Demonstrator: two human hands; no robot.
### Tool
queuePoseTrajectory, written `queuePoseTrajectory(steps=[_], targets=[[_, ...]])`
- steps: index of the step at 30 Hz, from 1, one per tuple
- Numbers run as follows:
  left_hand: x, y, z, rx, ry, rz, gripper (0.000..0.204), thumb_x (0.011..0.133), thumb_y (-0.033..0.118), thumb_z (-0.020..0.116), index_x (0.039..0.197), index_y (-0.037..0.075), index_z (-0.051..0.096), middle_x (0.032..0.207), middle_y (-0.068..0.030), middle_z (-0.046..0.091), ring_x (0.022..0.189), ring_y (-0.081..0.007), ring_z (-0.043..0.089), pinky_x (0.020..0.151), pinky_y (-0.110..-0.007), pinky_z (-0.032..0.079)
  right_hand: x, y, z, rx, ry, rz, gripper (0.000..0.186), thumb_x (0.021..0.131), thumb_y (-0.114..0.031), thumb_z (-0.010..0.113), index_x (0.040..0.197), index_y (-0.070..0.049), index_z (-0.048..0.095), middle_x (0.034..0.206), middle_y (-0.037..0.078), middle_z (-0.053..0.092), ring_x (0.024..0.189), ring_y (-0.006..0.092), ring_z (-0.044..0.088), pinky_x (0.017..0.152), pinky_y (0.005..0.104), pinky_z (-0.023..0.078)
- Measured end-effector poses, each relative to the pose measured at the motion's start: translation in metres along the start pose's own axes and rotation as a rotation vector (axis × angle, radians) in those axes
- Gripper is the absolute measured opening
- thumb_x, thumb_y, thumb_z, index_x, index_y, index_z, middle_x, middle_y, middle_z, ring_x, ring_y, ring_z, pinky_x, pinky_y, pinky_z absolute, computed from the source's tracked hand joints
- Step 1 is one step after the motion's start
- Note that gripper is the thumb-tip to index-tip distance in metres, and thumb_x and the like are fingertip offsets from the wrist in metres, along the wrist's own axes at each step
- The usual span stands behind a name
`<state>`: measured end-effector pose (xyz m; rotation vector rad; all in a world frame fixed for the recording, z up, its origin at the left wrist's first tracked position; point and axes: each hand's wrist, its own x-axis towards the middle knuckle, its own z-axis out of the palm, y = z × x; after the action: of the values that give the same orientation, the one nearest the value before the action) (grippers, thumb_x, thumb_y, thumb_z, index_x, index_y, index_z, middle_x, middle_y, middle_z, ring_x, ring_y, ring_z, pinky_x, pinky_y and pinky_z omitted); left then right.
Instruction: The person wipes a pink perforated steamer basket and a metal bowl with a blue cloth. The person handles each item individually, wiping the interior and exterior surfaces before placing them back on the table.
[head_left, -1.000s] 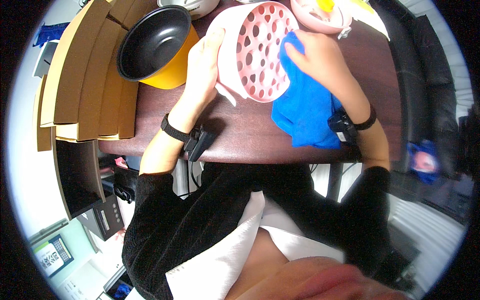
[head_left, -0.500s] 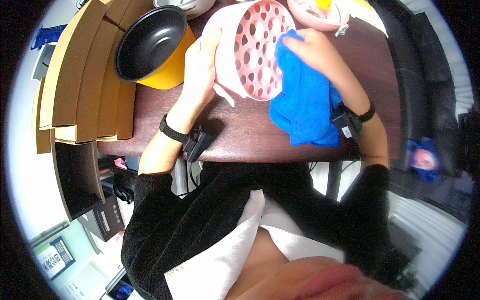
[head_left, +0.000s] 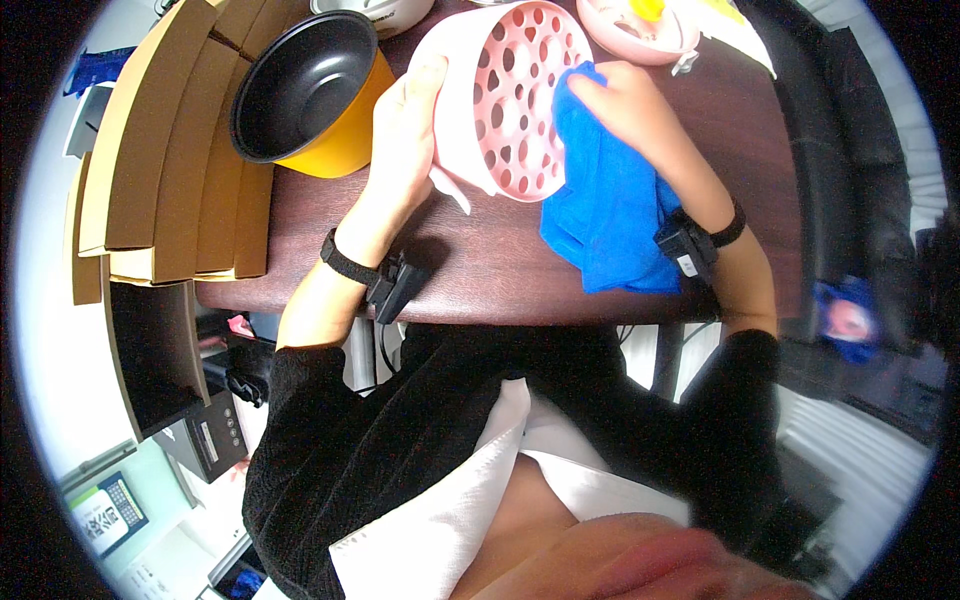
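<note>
A pink steamer basket (head_left: 455,110) with a round, hole-punched base is tilted on its side above the table, its holes turned toward the right. My left hand (head_left: 405,130) grips its left side, thumb up along the wall. Bunched in my right hand (head_left: 625,100) is a blue cloth (head_left: 608,205), pressed to the right rim of the perforated base. The cloth's lower part drapes down onto the table. The fingertips of my right hand are partly hidden by the cloth.
Left of the basket stands a yellow pot (head_left: 335,140) with a black inside. Cardboard boxes (head_left: 150,150) line the table's left edge. At the back are a white bowl-like vessel (head_left: 385,15) and a pink lid-like piece (head_left: 645,40) with a yellow knob. The brown table (head_left: 480,270) ends near my body.
The basket has shifted very slightly to the right with my left hand. My right wrist has moved a little left, with the cloth still against the rim.
</note>
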<state>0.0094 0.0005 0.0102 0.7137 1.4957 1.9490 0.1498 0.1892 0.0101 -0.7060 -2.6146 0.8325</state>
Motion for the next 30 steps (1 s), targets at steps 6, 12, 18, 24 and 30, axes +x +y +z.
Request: queuePoseTrajectory(steps=[6,12,18,24,30], targets=[[0.005,-0.009,-0.007,-0.050,0.006,0.015,0.043,0.096,0.037,0.053,0.110,-0.003,0.059,0.099,-0.0085,0.066,0.083,-0.0101,0.063,0.075,-0.023,0.052,-0.010,-0.010,-0.002,-0.499,0.293,-0.591,0.023,0.085,-0.026,0.061,0.089,-0.003,0.058,0.073,0.014,0.063,0.062,0.0323,0.063,0.057,0.0425,0.052],[0.001,-0.003,-0.002,-0.036,0.028,0.031,0.038,0.098,0.035,0.051,0.106,-0.001,0.060,0.094,-0.0052,0.066,0.078,-0.0079,0.061,0.071,-0.023,0.051,-0.007,-0.008,0.001,-0.426,0.360,-0.625,0.026,0.084,-0.028,0.062,0.088,-0.002,0.060,0.073,0.014,0.064,0.064,0.0329,0.064,0.060,0.0414,0.052],[0.002,-0.002,0.000,-0.034,0.071,0.014,0.038,0.098,0.036,0.052,0.099,0.000,0.061,0.087,-0.0030,0.064,0.073,-0.0061,0.058,0.066,-0.022,0.049,0.004,0.007,0.007,0.273,0.056,-0.053,0.036,0.083,-0.034,0.060,0.077,0.001,0.064,0.069,0.021,0.063,0.067,0.0342,0.065,0.062,0.0396,0.050],[0.006,-0.009,-0.007,-0.034,0.093,0.046,0.039,0.098,0.037,0.052,0.101,0.000,0.062,0.089,-0.0036,0.065,0.074,-0.0070,0.060,0.068,-0.022,0.050,-0.014,-0.023,-0.033,-0.151,0.161,-0.427,0.032,0.084,-0.031,0.061,0.090,0.000,0.064,0.076,0.020,0.063,0.068,0.0362,0.062,0.062,0.0422,0.048],[0.010,-0.011,-0.007,-0.205,0.083,-0.033,0.039,0.097,0.037,0.052,0.107,0.000,0.061,0.095,-0.0060,0.067,0.079,-0.0092,0.063,0.072,-0.023,0.053,-0.040,-0.052,-0.019,-0.271,0.006,-0.595,0.027,0.082,-0.029,0.062,0.093,-0.004,0.058,0.079,0.014,0.063,0.071,0.0325,0.064,0.063,0.0423,0.051]])
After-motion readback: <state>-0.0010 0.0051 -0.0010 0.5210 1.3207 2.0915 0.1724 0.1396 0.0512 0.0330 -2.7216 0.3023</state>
